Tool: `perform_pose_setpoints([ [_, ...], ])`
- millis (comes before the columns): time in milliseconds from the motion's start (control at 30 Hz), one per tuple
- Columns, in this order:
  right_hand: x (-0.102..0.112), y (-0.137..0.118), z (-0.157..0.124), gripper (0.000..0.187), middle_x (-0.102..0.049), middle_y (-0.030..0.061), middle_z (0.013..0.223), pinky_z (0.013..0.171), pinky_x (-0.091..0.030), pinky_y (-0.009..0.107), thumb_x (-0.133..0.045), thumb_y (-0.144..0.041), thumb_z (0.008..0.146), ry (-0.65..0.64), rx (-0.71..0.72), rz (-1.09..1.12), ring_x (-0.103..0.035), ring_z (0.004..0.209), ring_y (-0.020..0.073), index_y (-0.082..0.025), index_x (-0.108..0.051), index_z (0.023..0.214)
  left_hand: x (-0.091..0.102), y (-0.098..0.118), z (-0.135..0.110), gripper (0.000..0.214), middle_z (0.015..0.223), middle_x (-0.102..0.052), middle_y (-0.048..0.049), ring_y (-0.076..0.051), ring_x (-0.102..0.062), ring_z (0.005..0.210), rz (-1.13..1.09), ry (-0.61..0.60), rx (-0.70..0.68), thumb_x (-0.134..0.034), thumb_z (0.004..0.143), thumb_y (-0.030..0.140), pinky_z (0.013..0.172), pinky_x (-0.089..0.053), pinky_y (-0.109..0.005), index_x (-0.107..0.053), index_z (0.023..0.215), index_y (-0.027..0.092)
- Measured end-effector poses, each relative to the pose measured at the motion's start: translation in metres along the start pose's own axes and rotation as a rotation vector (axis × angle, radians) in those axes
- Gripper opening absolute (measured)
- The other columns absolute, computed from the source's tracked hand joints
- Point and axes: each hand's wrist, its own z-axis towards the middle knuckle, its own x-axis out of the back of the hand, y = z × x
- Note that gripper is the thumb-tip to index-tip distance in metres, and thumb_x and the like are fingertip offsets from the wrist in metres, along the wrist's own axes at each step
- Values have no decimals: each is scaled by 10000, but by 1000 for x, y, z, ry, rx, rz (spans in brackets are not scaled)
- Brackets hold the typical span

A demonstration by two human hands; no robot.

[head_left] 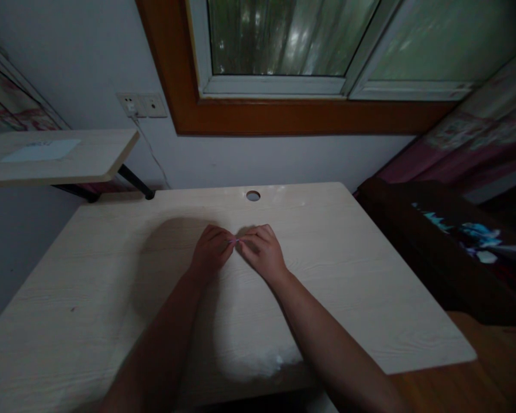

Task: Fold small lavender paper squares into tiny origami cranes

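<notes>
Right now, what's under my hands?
The desk. Your left hand and right hand pinch a small pinkish thing between them; whatever they cover directly beneath can't be seen.

The held item point(235, 241) is pinkish, the desktop point(348, 287) pale wood-grain, the window surround point(292, 117) orange-brown, the curtain point(456, 137) pink and floral.
</notes>
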Motion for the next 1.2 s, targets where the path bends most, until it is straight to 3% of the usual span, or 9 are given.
perform_pose_setpoints([
  [1200, 3, -2, 4, 77, -618, 59, 966, 830, -455, 418, -633, -167, 957, -16, 42, -14, -553, 908, 246, -221, -669, 998, 1, 1, 1, 51, 842, -680, -36, -187, -591, 841, 0, -8, -12, -634, 853, 161, 842, -488, -378, -658, 834, 201],
])
